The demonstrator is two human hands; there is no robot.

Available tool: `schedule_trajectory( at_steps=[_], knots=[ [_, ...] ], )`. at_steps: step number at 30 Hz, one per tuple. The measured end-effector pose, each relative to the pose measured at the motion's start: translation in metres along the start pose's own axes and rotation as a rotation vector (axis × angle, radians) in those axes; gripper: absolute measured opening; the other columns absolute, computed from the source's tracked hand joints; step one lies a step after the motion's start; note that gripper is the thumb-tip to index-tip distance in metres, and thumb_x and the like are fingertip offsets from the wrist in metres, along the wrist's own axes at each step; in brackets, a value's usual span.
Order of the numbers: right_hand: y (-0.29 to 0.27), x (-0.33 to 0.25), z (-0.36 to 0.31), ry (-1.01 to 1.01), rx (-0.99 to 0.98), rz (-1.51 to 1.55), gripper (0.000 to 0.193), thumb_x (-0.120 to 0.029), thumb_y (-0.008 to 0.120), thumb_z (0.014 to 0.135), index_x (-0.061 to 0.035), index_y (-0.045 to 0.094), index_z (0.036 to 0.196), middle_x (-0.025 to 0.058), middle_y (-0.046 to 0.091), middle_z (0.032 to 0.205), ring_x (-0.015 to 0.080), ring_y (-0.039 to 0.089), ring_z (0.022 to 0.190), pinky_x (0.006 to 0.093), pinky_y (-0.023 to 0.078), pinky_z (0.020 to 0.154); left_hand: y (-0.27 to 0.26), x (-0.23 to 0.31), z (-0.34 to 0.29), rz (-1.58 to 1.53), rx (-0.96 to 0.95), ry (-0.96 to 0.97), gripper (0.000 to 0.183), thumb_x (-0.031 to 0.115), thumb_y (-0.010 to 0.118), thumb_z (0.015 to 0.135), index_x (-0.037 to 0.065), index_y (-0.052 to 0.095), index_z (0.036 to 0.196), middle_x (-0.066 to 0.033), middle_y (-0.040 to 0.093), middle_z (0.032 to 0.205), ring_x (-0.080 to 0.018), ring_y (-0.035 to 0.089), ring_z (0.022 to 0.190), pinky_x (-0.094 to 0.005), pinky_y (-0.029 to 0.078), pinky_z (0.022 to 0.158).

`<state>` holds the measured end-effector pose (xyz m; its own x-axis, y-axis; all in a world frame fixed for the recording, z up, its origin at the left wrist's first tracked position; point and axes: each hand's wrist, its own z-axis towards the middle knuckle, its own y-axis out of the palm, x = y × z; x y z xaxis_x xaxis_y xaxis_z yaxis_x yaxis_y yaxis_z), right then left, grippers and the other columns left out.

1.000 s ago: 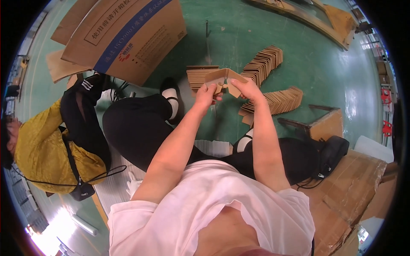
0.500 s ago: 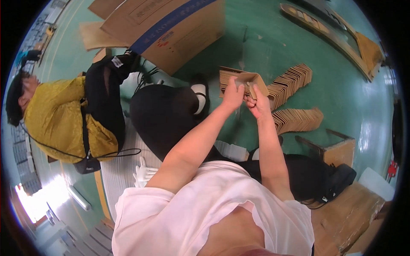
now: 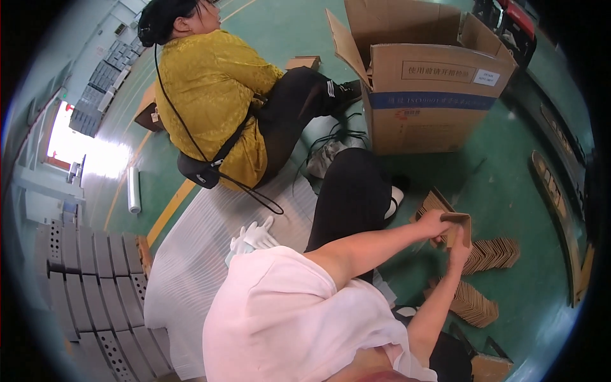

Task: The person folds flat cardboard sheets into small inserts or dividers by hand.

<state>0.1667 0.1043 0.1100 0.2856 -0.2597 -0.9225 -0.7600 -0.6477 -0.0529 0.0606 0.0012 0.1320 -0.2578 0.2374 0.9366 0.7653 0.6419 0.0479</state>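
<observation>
In front of me I hold a small brown piece of folded cardboard (image 3: 463,221). My left hand (image 3: 432,224) grips its left side with the fingers closed. My right hand (image 3: 459,253) pinches its near side from below. The piece is bent along a crease, with its flaps standing at an angle. Just beyond my left hand lies a bundle of similar cardboard pieces (image 3: 438,199), partly hidden by that hand. Right of my hands, a fanned row of folded cardboard pieces (image 3: 493,255) lies on the green floor. A second row (image 3: 474,305) lies closer, beside my right forearm.
A large open carton (image 3: 433,124) stands ahead. At left a person in a yellow top (image 3: 216,95) sits on the floor. White gloves (image 3: 258,235) lie on white foam sheeting (image 3: 191,254). Grey metal parts (image 3: 95,280) are stacked at lower left; a long curved part (image 3: 555,219) lies right.
The view has swung left, so my hands, the carton and the seated person appear farther right. Both hands still hold the folded cardboard. The seated person's head is now more upright in view.
</observation>
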Motion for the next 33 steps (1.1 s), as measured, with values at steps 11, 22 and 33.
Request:
schedule_trajectory(
  at_steps=[11,22,33],
  knots=[
    [-0.007,0.012,0.021,-0.163,-0.04,-0.119,0.033,-0.019,0.053,0.086,0.0057,0.055,0.107,0.01,0.059,0.099,0.0157,0.055,0.086,0.0291,0.043,0.077,-0.001,0.01,0.009,0.106,0.021,-0.154,0.029,0.023,0.059,0.074,0.002,0.06,0.094,-0.0062,0.057,0.062,-0.0132,0.05,0.045,-0.0272,0.04,0.042],
    [0.017,-0.012,0.03,-0.228,-0.024,-0.298,0.033,-0.022,0.053,0.086,0.0065,0.056,0.102,0.0125,0.062,0.091,0.0168,0.057,0.081,0.0306,0.045,0.072,-0.029,0.042,0.017,0.013,0.052,-0.36,0.027,0.025,0.058,0.07,0.0,0.059,0.079,-0.006,0.051,0.051,-0.0121,0.041,0.036,-0.0278,0.031,0.033],
    [0.039,-0.039,0.028,-0.254,0.056,-0.4,0.033,-0.026,0.053,0.086,0.0049,0.059,0.095,0.0124,0.062,0.082,0.0184,0.057,0.073,0.0313,0.045,0.067,-0.035,0.031,0.034,-0.109,0.14,-0.329,0.031,0.028,0.061,0.068,-0.002,0.058,0.079,-0.0069,0.053,0.055,-0.0125,0.044,0.039,-0.028,0.031,0.034]
  ],
)
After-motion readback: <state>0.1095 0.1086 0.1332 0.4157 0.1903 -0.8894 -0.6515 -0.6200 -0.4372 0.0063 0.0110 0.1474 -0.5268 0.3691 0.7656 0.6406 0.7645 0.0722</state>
